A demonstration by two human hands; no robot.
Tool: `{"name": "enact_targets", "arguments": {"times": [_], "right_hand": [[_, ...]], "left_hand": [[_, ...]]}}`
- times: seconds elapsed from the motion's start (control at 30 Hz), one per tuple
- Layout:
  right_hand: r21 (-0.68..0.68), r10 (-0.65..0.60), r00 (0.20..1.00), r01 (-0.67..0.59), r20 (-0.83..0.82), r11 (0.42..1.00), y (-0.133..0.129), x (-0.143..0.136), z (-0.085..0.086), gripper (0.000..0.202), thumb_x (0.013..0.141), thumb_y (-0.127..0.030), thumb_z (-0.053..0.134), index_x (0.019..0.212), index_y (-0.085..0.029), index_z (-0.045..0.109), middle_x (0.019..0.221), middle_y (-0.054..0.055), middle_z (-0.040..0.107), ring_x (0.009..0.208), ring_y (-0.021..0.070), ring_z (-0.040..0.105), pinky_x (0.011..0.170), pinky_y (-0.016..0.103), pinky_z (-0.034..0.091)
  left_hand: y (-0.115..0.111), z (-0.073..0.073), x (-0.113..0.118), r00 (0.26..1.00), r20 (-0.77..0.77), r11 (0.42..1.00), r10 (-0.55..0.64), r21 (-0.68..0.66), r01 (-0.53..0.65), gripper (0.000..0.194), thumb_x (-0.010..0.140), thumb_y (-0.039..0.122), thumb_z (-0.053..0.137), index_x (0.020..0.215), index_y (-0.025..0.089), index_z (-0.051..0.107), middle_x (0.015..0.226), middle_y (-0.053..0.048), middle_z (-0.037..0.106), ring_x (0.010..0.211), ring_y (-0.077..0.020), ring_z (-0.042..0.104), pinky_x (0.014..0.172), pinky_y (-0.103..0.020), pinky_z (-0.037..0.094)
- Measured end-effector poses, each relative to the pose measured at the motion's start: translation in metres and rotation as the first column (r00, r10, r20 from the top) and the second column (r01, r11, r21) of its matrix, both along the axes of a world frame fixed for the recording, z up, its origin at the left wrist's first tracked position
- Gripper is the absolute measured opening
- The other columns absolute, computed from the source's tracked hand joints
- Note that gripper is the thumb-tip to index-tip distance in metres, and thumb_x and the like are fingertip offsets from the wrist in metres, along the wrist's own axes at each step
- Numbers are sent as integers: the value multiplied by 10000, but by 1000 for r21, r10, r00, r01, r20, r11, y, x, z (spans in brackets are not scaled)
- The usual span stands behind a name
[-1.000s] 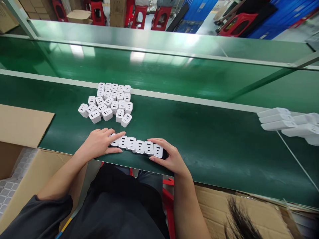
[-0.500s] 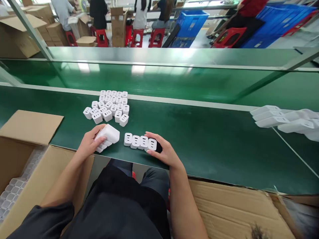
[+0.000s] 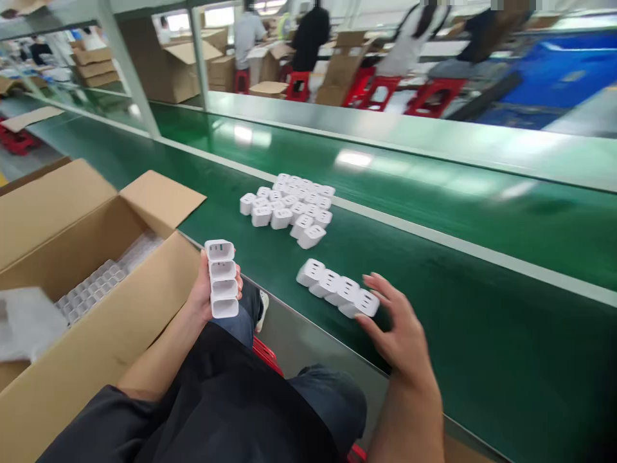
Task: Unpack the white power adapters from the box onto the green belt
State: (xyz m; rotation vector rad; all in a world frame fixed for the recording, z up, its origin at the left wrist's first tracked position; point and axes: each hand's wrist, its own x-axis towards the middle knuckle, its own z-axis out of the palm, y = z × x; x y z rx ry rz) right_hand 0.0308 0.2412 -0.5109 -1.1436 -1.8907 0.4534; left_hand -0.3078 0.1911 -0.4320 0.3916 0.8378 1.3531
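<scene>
My left hand is closed around a row of several white charger housings, held in front of the table edge with their hollow ends facing me. On the green table, another row of white charger housings stands with the slotted faces up. My right hand is at the near right end of that row, thumb and fingers spread around the last housing without closing on it; whether a fingertip touches it I cannot tell. Farther back is a cluster of loose charger housings, also slotted side up.
At the left, an open cardboard box holds rows of white housings and clear plastic wrap. A pale rail runs along the green table. Beyond it are people on red stools and a blue crate.
The view has swung left, bringing the box further in. My left hand has turned its row so the hollow ends show. My right fingers have loosened from the row on the table.
</scene>
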Motion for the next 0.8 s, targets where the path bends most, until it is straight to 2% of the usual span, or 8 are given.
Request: {"name": "enact_targets", "arguments": {"times": [0.13,0.23,0.3,0.4,0.5,0.63,0.73,0.8], "right_hand": [[281,-122,992,126,-32,951,-17,-45,32,667,847,-361,720,1464,-381,467,1356,102,582,1252,401,542,1052,589,446],[304,286,952,-305,106,902,-31,-120,70,748,867,-339,698,1528,-375,349,1389,90,559,1243,388,546,1035,590,457],[251,508,825,-561,246,789,-36,-178,93,811,883,-359,682,1568,-330,249,1430,90,530,1277,358,518,1042,549,462],[186,657,640,-758,398,626,-39,-258,116,812,912,-391,637,1579,-257,193,1486,85,485,1334,317,457,1084,493,430],[147,687,515,-841,513,521,-43,-315,122,729,910,-355,620,1536,-187,286,1472,99,503,1314,316,458,1080,481,406],[123,703,458,-872,544,473,-46,-360,117,591,859,-271,634,1404,-142,445,1316,138,613,1160,316,542,965,459,447],[115,769,425,-898,478,425,-36,-382,116,588,808,-278,640,1356,-176,454,1215,133,647,1027,306,573,872,442,470],[128,795,430,-900,428,417,-19,-396,117,620,778,-289,644,1353,-194,431,1150,126,653,989,312,569,846,442,474]], "left_hand": [[-31,-9,-28,995,-82,996,65,-61,-70,711,828,837,330,817,176,594,692,-19,529,553,-106,501,461,-225,448],[-51,-11,-51,983,-106,986,148,-56,-154,743,785,876,349,788,174,591,669,-24,537,552,-110,506,461,-223,449],[-63,-11,-68,980,-57,980,189,-52,-192,739,787,868,371,803,168,607,657,-29,561,553,-118,531,462,-222,457],[-81,-13,-94,963,80,959,259,-142,-246,708,822,820,405,910,161,648,673,-38,622,550,-137,579,481,-236,483],[-94,-18,-114,902,182,903,392,-260,-341,627,884,720,447,1050,155,663,797,-60,697,644,-154,648,588,-254,539],[-102,-22,-131,842,153,840,518,-276,-467,625,863,689,533,1122,132,651,990,-109,717,868,-196,682,757,-277,562],[-119,-16,-154,873,-61,860,484,-149,-488,770,814,771,515,1258,146,584,1101,-139,693,993,-247,663,832,-333,561],[-143,-8,-182,798,-352,859,489,39,-510,763,853,736,488,1403,208,456,1257,-134,633,1138,-259,610,937,-376,536]]}}
